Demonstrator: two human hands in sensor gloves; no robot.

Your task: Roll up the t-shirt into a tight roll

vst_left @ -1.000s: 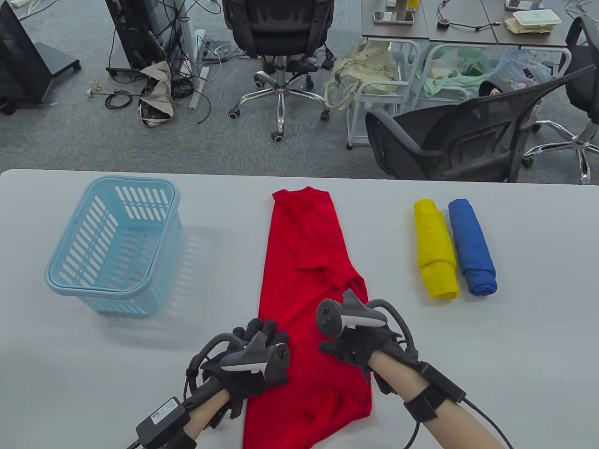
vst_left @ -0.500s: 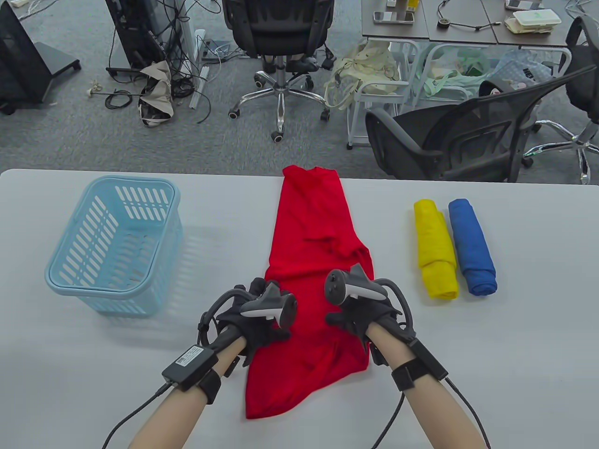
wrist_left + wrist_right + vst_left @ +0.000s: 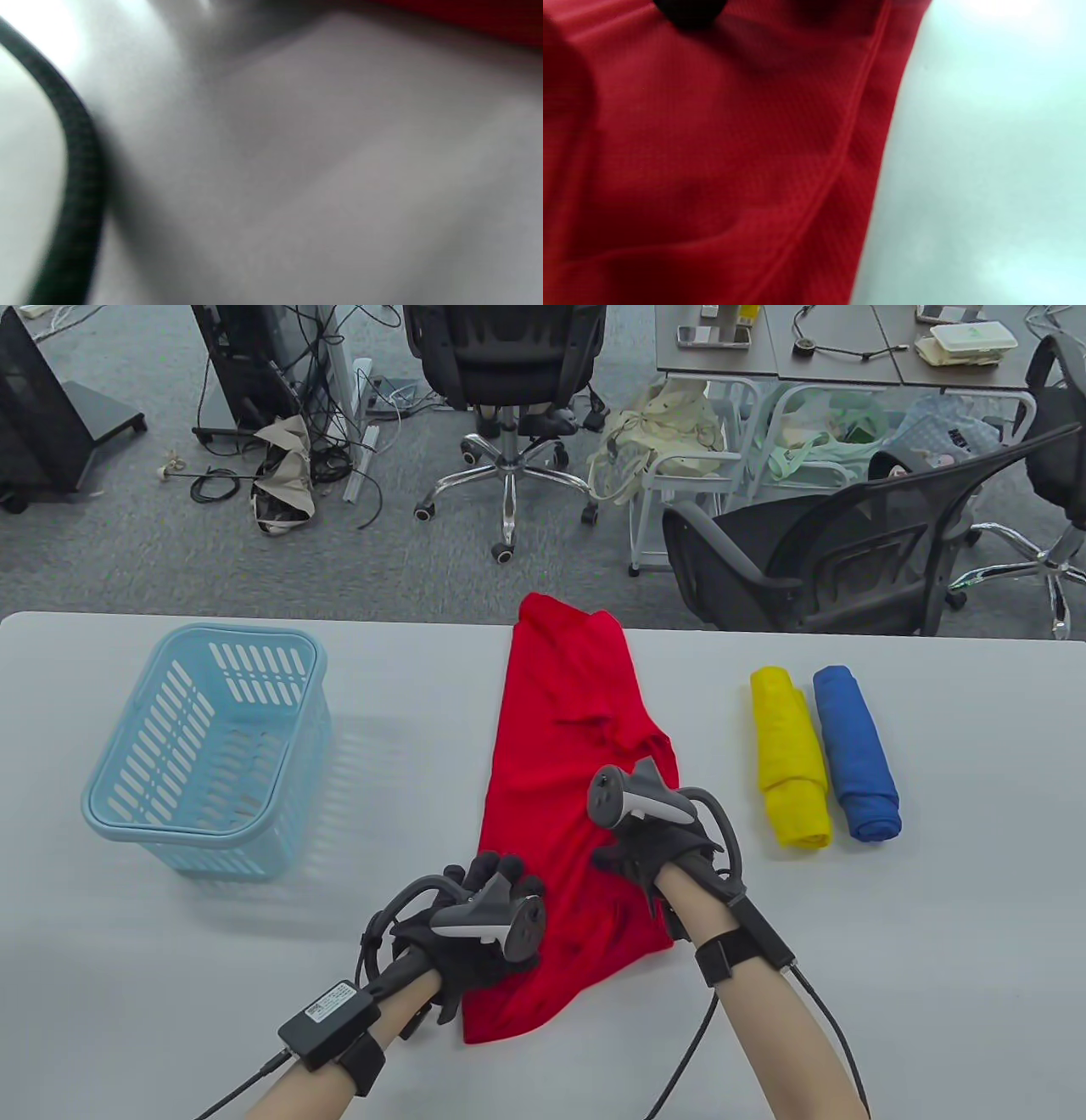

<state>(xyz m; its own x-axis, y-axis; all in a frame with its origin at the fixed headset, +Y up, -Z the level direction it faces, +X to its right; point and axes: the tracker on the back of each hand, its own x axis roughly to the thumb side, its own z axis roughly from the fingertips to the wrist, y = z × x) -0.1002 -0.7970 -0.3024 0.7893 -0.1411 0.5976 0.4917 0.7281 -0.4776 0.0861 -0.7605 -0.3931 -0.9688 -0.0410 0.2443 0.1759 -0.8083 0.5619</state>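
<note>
Basket [image 3: 204, 746] far left, unused. Left hand [image 3: 475, 933] rests on shirt's [image 3: 568, 746] near-left edge, fingers spread forward. Shirt lies mid-table, folded into a long strip, unrolled. Right hand [image 3: 649, 848] on near-right edge; grip probably flat, cannot tell. Step: squaring the strip. Next: turn the near hem over, evenly, both hands. Two rolls [image 3: 823, 755] right.

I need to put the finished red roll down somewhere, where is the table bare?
Bare: between the blue basket and the red t-shirt; the strip in front of the basket; right of the blue roll. Crowded: the yellow roll touches the blue one, and both hands sit on the shirt.
</note>
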